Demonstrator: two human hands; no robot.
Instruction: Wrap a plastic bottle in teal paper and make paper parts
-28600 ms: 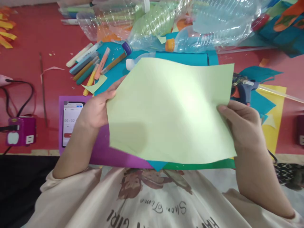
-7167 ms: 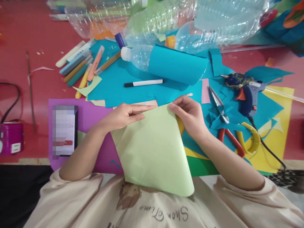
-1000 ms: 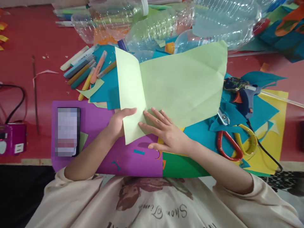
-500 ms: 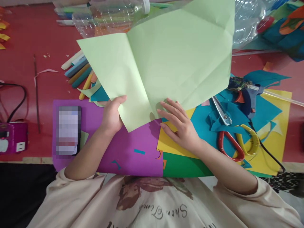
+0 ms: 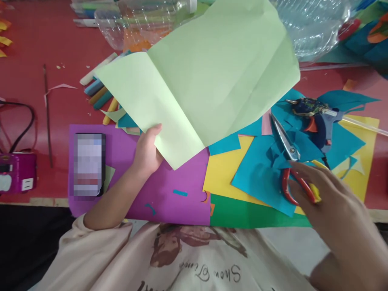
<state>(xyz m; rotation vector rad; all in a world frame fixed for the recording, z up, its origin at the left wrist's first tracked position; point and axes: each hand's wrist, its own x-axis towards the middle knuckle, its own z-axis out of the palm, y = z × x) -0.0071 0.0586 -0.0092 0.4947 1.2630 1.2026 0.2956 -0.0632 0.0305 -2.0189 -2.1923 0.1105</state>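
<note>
A large light green sheet (image 5: 224, 76) with a fold line is raised over the table. My left hand (image 5: 148, 151) pinches its lower left part, thumb on top and fingers beneath. Over the handles of the scissors (image 5: 292, 151), which have one red and one yellow loop, is my right hand (image 5: 330, 202). Its fingers partly cover the handles, and whether they grip them cannot be made out. The scissors' blades point up and away, lying on blue paper pieces (image 5: 257, 169).
A glue gun (image 5: 325, 127) lies beyond the scissors. A phone (image 5: 89, 165) rests on purple paper (image 5: 176, 182) at the left. Markers (image 5: 101, 91) and a clear plastic bottle (image 5: 142, 18) are behind. A magenta device (image 5: 20, 171) sits at the far left.
My right hand has left the green sheet and moved right to the scissors' handles. The green sheet has tilted and shifted slightly, still in my left hand.
</note>
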